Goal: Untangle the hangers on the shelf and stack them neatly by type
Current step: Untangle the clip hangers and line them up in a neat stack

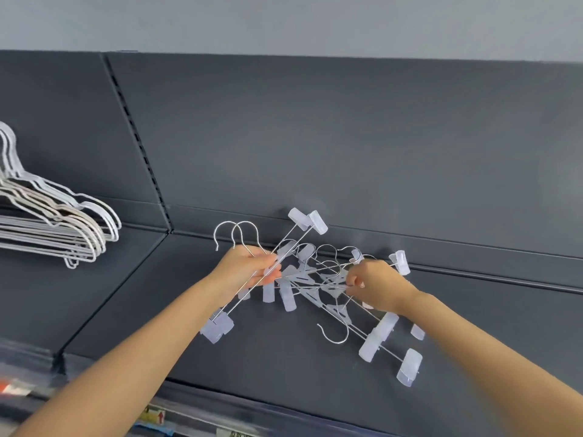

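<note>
Steel-wire clip hangers lay tangled near the shelf's back edge | left hand gripped an aligned pair by the necks | right hand pinched a wire in the tangle | judged best: ease one hook out at a time, no yanking.

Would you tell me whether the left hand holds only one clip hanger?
No, the left hand grips two clip hangers, their hooks side by side above it.

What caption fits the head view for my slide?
Left hand holds two clip hangers, right hand pinches the tangle on the shelf; plain hangers stacked left.
</note>
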The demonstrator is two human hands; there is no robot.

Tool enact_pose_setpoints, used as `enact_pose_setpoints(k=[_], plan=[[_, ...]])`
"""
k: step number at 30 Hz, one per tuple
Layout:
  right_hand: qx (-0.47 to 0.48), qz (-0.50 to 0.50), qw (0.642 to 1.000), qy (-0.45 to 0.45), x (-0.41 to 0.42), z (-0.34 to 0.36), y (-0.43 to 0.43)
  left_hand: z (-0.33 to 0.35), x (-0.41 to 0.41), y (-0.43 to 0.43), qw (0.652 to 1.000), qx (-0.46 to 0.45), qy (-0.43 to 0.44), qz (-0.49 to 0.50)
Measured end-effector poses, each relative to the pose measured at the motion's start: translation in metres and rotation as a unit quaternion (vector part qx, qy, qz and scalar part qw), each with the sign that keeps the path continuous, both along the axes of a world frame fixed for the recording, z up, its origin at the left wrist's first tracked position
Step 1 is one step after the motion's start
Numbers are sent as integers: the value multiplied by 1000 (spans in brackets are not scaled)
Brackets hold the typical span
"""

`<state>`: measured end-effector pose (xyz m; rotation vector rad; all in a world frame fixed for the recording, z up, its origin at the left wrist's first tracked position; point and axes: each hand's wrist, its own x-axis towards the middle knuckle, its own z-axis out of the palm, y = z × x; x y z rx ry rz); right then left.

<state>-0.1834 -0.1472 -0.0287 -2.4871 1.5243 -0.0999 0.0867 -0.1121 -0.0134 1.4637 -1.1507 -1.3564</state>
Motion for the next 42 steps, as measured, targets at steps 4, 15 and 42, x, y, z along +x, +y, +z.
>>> enact_pose_setpoints(k=[4,15,42], plan=[[29,33,999,2,11,-2,1,1,1,3,1000,-5,11,6],[-39,-11,993,-110,-23,0,9,11,5,-2,1000,-11,-10,12],[-138,31,976,-166,-55,-2,10,10,2,7,999,16,-25,-34]])
